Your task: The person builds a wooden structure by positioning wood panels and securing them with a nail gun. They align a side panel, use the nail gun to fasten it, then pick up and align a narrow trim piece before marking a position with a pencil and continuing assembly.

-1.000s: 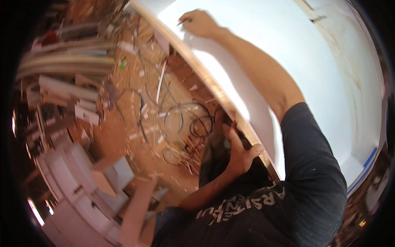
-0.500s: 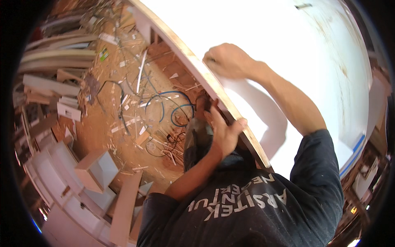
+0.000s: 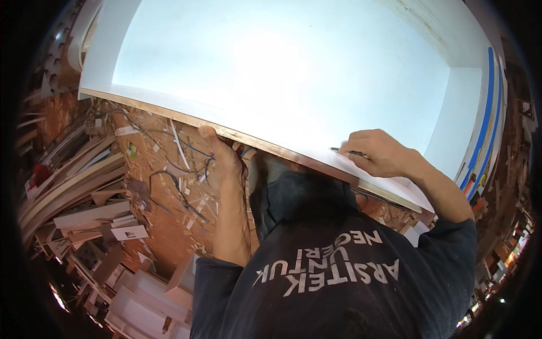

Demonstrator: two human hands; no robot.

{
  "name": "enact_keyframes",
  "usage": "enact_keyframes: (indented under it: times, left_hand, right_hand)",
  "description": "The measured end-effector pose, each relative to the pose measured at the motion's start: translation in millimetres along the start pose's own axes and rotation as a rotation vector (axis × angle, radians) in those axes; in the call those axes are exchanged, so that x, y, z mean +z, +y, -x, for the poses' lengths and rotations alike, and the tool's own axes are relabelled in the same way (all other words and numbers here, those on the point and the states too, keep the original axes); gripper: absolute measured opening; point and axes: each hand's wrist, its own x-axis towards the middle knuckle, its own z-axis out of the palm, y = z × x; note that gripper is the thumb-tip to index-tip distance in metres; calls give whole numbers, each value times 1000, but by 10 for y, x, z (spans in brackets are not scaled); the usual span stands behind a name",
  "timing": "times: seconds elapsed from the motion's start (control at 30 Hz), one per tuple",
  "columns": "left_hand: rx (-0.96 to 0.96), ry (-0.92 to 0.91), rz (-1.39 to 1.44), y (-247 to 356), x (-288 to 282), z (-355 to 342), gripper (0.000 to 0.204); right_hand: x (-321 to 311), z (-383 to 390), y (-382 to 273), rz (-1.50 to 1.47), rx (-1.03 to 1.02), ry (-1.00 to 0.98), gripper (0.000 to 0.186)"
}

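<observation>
A large white cabinet box lies before me, its raw wooden front edge running from upper left to lower right. My right hand is closed around a slim dark pen just inside that edge, over the white panel. The pen points left, and I cannot tell whether its tip touches the surface. At the same edge, farther left, my left hand grips from below. Its thumb rests against the wood, and most of its fingers are hidden under the panel.
Wood scraps and offcuts litter the brown floor at left, with dark cables among them. Stacked curved boards lie farther left. White box pieces stand at lower left. Blue strips run along the cabinet's right side.
The view has turned, so the cabinet edge lies flatter across it. My right hand now shows the pen and sits farther right along the edge; my left hand is farther left, its thumb lower against the edge.
</observation>
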Motion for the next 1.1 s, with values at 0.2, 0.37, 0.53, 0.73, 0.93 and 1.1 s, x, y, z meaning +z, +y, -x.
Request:
enact_keyframes:
  times: [0.2,0.37,0.53,0.73,0.93,1.1]
  left_hand:
    - [16,153,125,-673,10,-310,50]
    - [34,46,-371,-848,-386,-333,32]
    - [191,324,137,-624,-1066,31,30]
    - [633,245,-74,586,-1562,128,33]
    - [938,-205,60,1428,-1481,-66,26]
    - [850,-268,312,1672,-805,496,40]
  right_hand:
    - [-285,549,-554,-224,-54,625,14]
    - [-77,976,-1215,-491,-307,1015,26]
    - [297,1303,-2224,-595,-724,776,23]
    - [337,859,-3076,-604,-877,335,22]
    - [872,1036,-3232,-607,-1098,833,20]
    - [1361,1469,-3223,-364,-993,1404,21]
